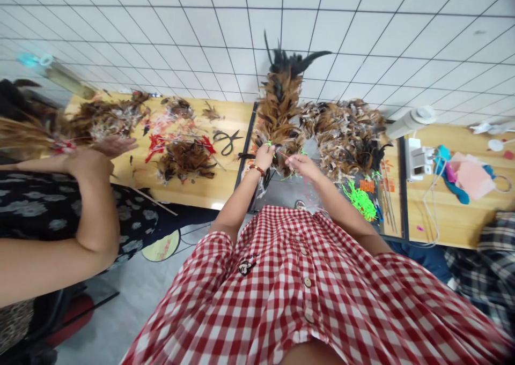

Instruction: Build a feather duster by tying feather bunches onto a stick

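Note:
A tall bundle of brown feathers with black tips (280,86) stands over the dark table section, its lower end at my left hand (264,157). The fingers of that hand are closed round the bundle's base, beside a bit of bright green cord. My right hand (303,165), just to the right, pinches a thin reddish string (284,155) that stretches between the two hands. A large heap of brown and grey feathers (346,134) lies right behind my right hand. Bright green cords (361,200) are piled to the right of my right forearm.
Black scissors (227,142) and feather piles (185,160) with red strips lie on the left table. At far left, a co-worker's arm (94,209) reaches over feathers. To the right are thin sticks (388,199), a white bottle (412,121), a power strip (414,158) and pink cloth (470,174).

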`<state>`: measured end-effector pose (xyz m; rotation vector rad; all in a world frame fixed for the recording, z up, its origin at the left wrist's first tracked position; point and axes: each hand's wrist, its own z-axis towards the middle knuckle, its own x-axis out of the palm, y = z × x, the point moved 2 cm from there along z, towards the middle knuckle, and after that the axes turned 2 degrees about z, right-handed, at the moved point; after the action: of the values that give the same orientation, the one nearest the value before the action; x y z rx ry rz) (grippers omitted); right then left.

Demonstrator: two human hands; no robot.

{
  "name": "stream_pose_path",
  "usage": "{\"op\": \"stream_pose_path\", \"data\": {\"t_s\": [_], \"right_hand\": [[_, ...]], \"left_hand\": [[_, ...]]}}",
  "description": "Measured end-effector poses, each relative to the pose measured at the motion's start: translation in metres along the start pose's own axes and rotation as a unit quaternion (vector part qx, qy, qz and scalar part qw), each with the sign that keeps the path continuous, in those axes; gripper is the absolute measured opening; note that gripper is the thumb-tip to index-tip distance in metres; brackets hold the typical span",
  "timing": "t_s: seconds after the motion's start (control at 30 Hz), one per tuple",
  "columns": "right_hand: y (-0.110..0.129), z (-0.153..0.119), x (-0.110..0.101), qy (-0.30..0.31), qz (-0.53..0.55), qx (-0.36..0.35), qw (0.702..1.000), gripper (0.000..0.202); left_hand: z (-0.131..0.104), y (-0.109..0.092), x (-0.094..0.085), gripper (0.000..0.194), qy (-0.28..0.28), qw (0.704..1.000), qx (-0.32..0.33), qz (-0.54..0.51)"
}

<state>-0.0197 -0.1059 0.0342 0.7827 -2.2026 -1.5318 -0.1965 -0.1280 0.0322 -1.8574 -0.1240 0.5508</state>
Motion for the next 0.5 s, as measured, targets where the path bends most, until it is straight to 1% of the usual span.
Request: {"op": "stream_pose_path", "data": {"t_s": [0.03,0.07,0.1,0.17,0.23,0.3,0.33,0.37,0.4,0.43,0.5], "right_hand": [[0.012,-0.001,-0.008,-0.005,-0.072,-0.044,0.996,0.035],[0.026,0.0,-0.015,-0.01,-0.15,-0.091,0.984,0.033],[0.042,0.002,-0.02,-0.013,-0.229,-0.135,0.964,0.03],[0.073,0.01,-0.025,-0.011,-0.371,-0.188,0.909,0.026],[0.097,0.021,-0.026,-0.011,-0.483,-0.188,0.855,0.028],[0.109,0.033,-0.024,-0.016,-0.559,-0.152,0.815,0.029],[0.11,0.04,-0.022,-0.018,-0.581,-0.128,0.803,0.029],[0.109,0.047,-0.021,-0.016,-0.594,-0.104,0.798,0.028],[0.104,0.053,-0.02,-0.011,-0.596,-0.082,0.798,0.026],[0.098,0.06,-0.02,-0.003,-0.59,-0.064,0.805,0.024],[0.082,0.071,-0.021,0.007,-0.561,-0.038,0.827,0.023]], "left_hand": [[0.003,-0.003,-0.004,0.02,0.003,0.994,0.034,0.102],[0.005,-0.006,-0.006,0.013,0.019,0.977,0.062,0.203],[0.004,-0.01,-0.007,0.011,0.046,0.951,0.084,0.293],[-0.003,-0.018,-0.005,0.023,0.116,0.892,0.119,0.42],[-0.017,-0.027,0.0,0.033,0.17,0.831,0.162,0.504],[-0.033,-0.035,0.004,0.04,0.188,0.781,0.209,0.558],[-0.04,-0.038,0.005,0.045,0.189,0.762,0.231,0.575],[-0.046,-0.04,0.006,0.049,0.187,0.746,0.249,0.588],[-0.051,-0.041,0.005,0.053,0.188,0.733,0.265,0.597],[-0.055,-0.041,0.004,0.056,0.193,0.722,0.28,0.603],[-0.057,-0.037,0.001,0.057,0.221,0.703,0.31,0.601]]}}
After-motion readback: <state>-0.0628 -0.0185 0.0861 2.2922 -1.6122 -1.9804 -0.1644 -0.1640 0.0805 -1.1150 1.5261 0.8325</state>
